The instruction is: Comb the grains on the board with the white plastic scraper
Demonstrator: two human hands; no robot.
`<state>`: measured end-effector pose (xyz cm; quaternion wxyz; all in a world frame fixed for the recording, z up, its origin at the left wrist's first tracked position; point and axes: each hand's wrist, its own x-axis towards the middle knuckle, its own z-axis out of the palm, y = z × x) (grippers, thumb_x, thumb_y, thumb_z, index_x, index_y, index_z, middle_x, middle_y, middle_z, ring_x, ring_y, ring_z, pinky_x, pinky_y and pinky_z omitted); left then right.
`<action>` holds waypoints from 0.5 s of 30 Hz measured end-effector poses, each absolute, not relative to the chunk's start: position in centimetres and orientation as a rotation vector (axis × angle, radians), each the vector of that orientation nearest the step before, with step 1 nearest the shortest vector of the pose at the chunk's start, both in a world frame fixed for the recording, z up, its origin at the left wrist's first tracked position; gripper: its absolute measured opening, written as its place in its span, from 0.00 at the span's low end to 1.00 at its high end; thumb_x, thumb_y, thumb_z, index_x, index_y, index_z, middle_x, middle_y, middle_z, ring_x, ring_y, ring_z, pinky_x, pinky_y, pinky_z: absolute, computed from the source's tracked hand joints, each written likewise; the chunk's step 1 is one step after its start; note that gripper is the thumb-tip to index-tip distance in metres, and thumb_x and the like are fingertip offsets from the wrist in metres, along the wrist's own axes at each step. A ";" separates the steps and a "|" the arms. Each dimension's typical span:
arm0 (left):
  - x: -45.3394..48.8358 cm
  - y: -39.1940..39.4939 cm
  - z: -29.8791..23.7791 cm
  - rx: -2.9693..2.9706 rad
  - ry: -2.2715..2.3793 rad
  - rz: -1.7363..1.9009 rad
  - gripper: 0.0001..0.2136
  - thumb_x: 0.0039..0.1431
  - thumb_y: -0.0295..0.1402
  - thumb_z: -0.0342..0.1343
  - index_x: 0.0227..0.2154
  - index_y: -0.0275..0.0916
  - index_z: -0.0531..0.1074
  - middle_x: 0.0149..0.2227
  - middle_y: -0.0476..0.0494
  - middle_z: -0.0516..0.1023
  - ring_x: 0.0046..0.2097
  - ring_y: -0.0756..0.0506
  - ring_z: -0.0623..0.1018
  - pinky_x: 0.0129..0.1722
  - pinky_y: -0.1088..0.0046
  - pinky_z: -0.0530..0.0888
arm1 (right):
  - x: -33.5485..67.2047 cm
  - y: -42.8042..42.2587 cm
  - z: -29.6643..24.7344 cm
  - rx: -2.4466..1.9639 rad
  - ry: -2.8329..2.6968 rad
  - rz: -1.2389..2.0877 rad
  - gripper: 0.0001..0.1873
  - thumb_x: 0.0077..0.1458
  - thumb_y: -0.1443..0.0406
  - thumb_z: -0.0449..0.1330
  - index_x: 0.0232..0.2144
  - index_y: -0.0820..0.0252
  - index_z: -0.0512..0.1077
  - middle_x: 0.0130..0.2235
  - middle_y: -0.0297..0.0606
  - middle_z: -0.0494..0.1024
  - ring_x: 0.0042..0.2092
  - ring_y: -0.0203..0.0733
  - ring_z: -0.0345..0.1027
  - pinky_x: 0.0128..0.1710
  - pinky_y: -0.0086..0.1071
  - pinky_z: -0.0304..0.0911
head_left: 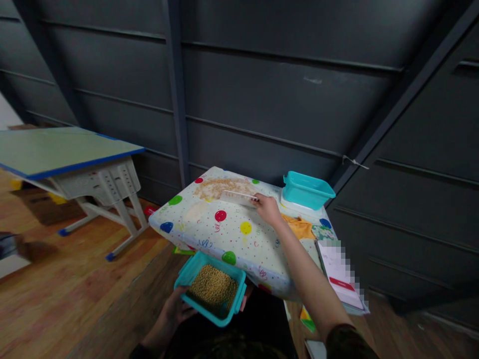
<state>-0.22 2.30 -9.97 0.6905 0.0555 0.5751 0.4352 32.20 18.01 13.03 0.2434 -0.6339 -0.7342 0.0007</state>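
Note:
My left hand (175, 311) grips the left side of a teal plastic box (186, 271), held below the table's near edge. Round yellow beans, which look like soybeans (213, 286), lie in the box. Over the table, my right hand (267, 207) is closed on the right end of a thin, flat white board (238, 197). The board stands on its long edge at the near side of a scattered patch of small tan grains or beans (211, 188). A smaller pale patch (197, 211) lies nearer the left edge; what it is cannot be made out.
A balloon-print cloth covers the table (232, 234). At its right are a second teal box (309, 192), an orange cloth (299, 227) and a clipboard-like pad with paper (339, 271). A dark panelled wall (262, 99) stands behind; a green-topped desk (67, 147) is at left.

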 end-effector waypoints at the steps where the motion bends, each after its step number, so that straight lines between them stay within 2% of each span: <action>1: 0.0 2.3 -9.6 0.132 1.295 0.953 0.02 0.70 0.27 0.58 0.42 0.38 0.73 0.28 0.46 0.83 0.24 0.40 0.85 0.25 0.64 0.84 | 32.5 18.2 12.7 -1.719 -1.975 0.003 0.10 0.70 0.66 0.60 0.40 0.55 0.82 0.38 0.41 0.88 0.41 0.49 0.81 0.38 0.31 0.59; 4: 0.5 2.1 -8.8 0.146 1.314 0.923 0.02 0.73 0.26 0.55 0.44 0.38 0.71 0.26 0.49 0.80 0.22 0.42 0.83 0.22 0.66 0.83 | 33.3 18.5 12.0 -1.701 -1.888 -0.015 0.10 0.70 0.64 0.60 0.39 0.55 0.82 0.37 0.42 0.88 0.40 0.50 0.81 0.38 0.32 0.60; 8: 0.9 2.3 -9.4 0.208 1.316 0.917 0.10 0.75 0.27 0.54 0.55 0.33 0.70 0.30 0.47 0.81 0.22 0.42 0.83 0.23 0.65 0.84 | 33.7 18.8 11.9 -1.707 -1.809 -0.034 0.12 0.70 0.63 0.60 0.43 0.56 0.84 0.38 0.43 0.89 0.40 0.50 0.81 0.39 0.33 0.63; 12: 1.3 2.5 -10.9 0.251 1.325 0.913 0.14 0.75 0.28 0.55 0.60 0.32 0.69 0.33 0.44 0.82 0.24 0.42 0.84 0.24 0.64 0.85 | 33.4 18.8 11.5 -1.705 -1.826 -0.036 0.17 0.71 0.67 0.58 0.53 0.56 0.85 0.49 0.45 0.90 0.48 0.51 0.84 0.48 0.33 0.68; 15: 1.5 2.5 -11.8 0.283 1.330 0.916 0.15 0.74 0.30 0.59 0.58 0.30 0.71 0.34 0.42 0.82 0.25 0.42 0.84 0.26 0.65 0.85 | 33.1 18.4 11.3 -1.752 -1.932 -0.026 0.19 0.72 0.69 0.57 0.54 0.56 0.86 0.52 0.46 0.90 0.52 0.51 0.84 0.53 0.33 0.68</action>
